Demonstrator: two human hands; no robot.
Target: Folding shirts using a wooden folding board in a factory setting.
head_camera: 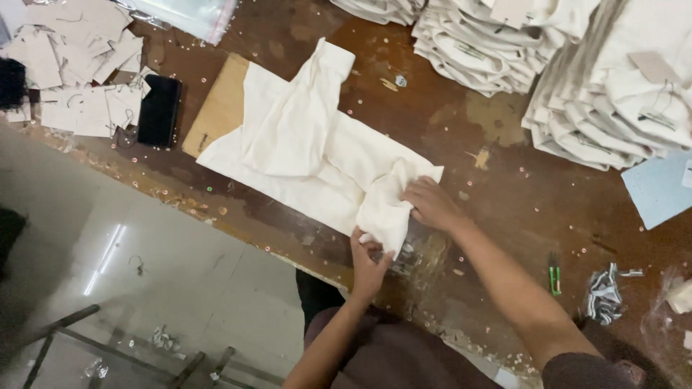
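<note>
A cream-white garment [310,144] lies partly folded on a worn brown wooden table [504,187], over a tan cardboard sheet [216,104]. My left hand [367,263] pinches the garment's near corner at the table's front edge. My right hand [432,203] presses and grips the bunched fabric at the same end, just right of the left hand. Both hands hold cloth.
Stacks of folded cream garments [577,65] with tags fill the back right. A pile of paper tags [68,65] and a black phone [158,109] lie at the left. A green-handled snipper [554,277], a crumpled wrapper [604,294] and a light blue sheet [659,189] are at the right.
</note>
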